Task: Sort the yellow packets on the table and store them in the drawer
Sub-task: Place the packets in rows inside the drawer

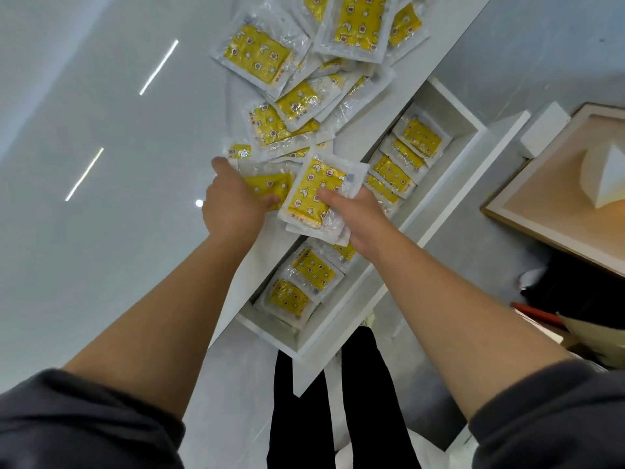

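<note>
Glossy table (pixel 84 214), seemingly clear-plastic packets (pixel 260 52).

Print on the yellow packets (pixel 313 192) is unreadable.

It looks like a shop or stockroom: a glossy white table (pixel 101 130) mirrors ceiling strip lights, many identical yellow packets (pixel 260 54) are heaped at 12 o'clock, more fill a white drawer (pixel 449 106), and a pale wooden display stand (pixel 541 211) sits at 3 o'clock.

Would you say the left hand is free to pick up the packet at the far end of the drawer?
Probably not: the left hand is on a packet in the pile, and the right hand with its held packets lies between it and the far packet.
</note>
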`<state>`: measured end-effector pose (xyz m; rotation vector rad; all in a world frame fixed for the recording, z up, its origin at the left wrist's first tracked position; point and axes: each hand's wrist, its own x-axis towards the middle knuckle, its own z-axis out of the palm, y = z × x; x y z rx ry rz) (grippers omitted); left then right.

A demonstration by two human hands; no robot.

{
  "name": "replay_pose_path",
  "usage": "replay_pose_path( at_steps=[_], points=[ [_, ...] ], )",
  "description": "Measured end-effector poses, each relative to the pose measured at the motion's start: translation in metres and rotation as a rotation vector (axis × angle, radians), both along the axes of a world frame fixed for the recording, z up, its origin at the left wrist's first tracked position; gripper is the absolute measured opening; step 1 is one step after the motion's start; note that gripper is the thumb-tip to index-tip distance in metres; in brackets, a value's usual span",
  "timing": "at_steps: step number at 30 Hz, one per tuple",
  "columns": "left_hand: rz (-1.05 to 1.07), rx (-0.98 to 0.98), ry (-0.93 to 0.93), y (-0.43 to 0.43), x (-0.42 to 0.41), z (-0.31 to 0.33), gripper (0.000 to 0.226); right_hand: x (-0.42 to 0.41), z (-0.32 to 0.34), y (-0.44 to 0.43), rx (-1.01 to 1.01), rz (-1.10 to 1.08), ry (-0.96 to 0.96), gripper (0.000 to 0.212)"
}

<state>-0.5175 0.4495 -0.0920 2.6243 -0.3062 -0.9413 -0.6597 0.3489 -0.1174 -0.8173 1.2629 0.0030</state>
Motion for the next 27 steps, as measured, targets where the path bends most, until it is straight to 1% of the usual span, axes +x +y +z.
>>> replay_pose_path(
  at_steps=[2,4,6,8,9,11,13,14,15,17,18,19,21,23,24,26,27],
  points=[
    [0.054,-0.037,0.045,-0.001,0.0,0.001,0.061,0.001,0.0,0.001,0.017,-0.004,0.004,0.022],
    [0.079,-0.115,0.106,0.001,-0.001,0.004,0.041,0.001,0.001,0.003,0.041,-0.006,-0.008,0.015],
    [0.164,-0.265,0.259,0.008,-0.002,0.007,0.027,0.0,0.004,0.004,0.119,-0.041,-0.042,0.011],
    [0.247,-0.37,0.419,0.015,-0.002,0.012,0.017,-0.001,0.009,0.006,0.213,-0.112,-0.109,0.014],
    [0.263,-0.383,0.458,0.017,-0.003,0.014,0.015,-0.002,0.011,0.006,0.235,-0.136,-0.131,0.017],
    [0.304,-0.418,0.489,0.019,-0.002,0.017,0.023,-0.003,0.015,0.006,0.246,-0.164,-0.135,0.026],
    [0.318,-0.436,0.461,0.021,0.004,0.018,0.032,-0.002,0.019,0.005,0.25,-0.187,-0.132,0.032],
    [0.265,-0.415,0.406,0.022,0.01,0.018,0.033,-0.002,0.02,0.004,0.252,-0.199,-0.138,0.032],
    [0.155,-0.367,0.33,0.022,0.018,0.017,0.032,-0.002,0.021,0.003,0.254,-0.205,-0.147,0.03],
    [-0.152,-0.193,0.144,0.019,0.035,0.013,0.03,-0.003,0.022,0.002,0.259,-0.198,-0.173,0.021],
    [-0.297,-0.103,0.038,0.015,0.043,0.011,0.033,-0.005,0.02,0.002,0.254,-0.188,-0.17,0.017],
    [-0.413,-0.045,-0.045,0.01,0.049,0.009,0.037,-0.006,0.019,0.002,0.241,-0.176,-0.152,0.017],
    [-0.59,-0.018,-0.125,0.001,0.054,0.007,0.035,-0.008,0.016,0.004,0.209,-0.157,-0.09,0.027],
    [-0.688,-0.019,-0.131,-0.005,0.053,0.005,0.026,-0.009,0.014,0.007,0.196,-0.157,-0.055,0.031],
    [-0.713,-0.014,-0.137,-0.005,0.051,0.003,0.024,-0.009,0.015,0.009,0.2,-0.167,-0.06,0.027],
    [-0.691,-0.015,-0.128,-0.001,0.044,0.0,0.018,-0.009,0.015,0.012,0.21,-0.191,-0.076,0.017],
    [-0.642,-0.025,-0.095,0.003,0.039,-0.001,0.016,-0.01,0.017,0.014,0.218,-0.202,-0.078,0.018]
  ],
)
